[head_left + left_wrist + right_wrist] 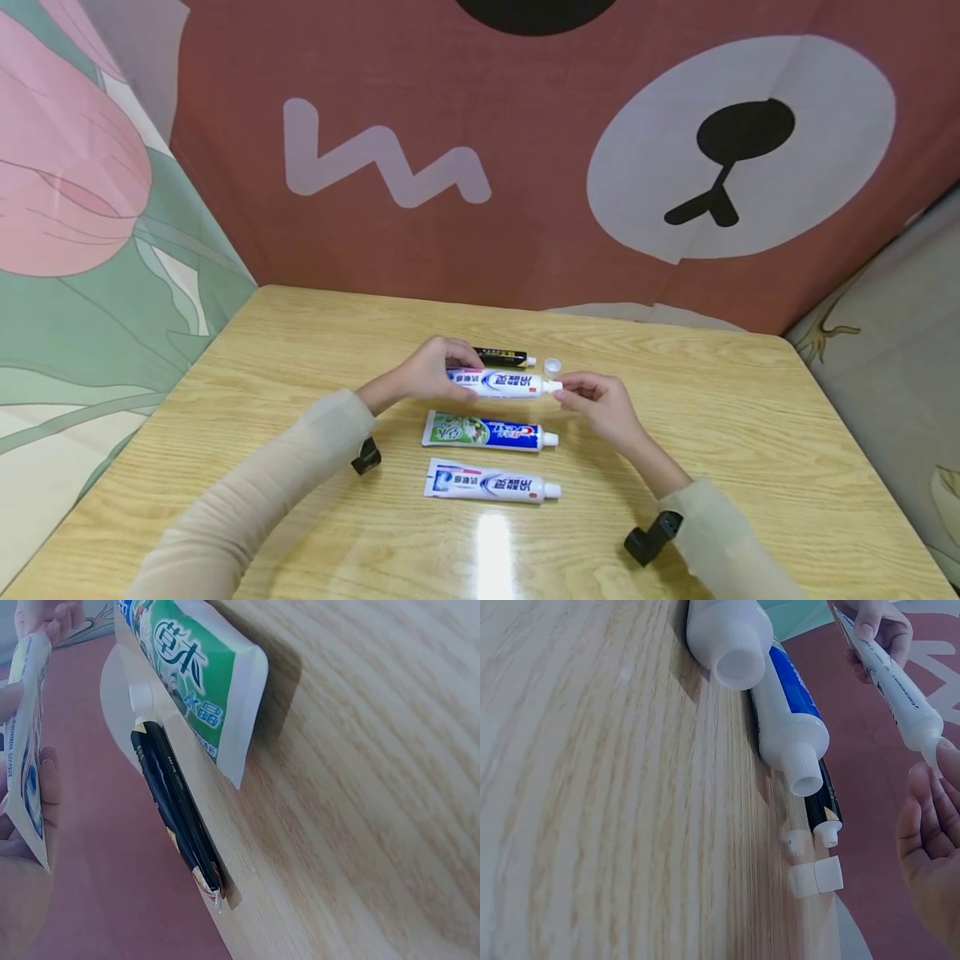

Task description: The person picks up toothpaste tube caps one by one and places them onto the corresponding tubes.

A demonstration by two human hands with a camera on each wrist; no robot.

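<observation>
A white toothpaste tube point(506, 384) with blue lettering is held above the table. My left hand point(438, 369) grips its flat tail end, thumb on the near side. With thumb and fingertips my right hand point(606, 406) pinches the tube's narrow white tip; the fingers partly hide the tip. Behind the held tube lies a black toothpaste tube point(176, 802), its small white nozzle point(827, 833) bare. Beside that nozzle a loose white cap point(829, 874) rests on the table. Closer to me lie a green and blue toothpaste tube point(483, 432) and a second white toothpaste tube point(487, 482), both capped.
The wooden table point(750, 467) meets a red cloth backdrop point(525, 233) printed with a cartoon face at its far edge. Patterned cloths hang on both sides. Black wrist cameras are strapped near both sleeves. A bright reflection point(493, 554) shows on the tabletop close to me.
</observation>
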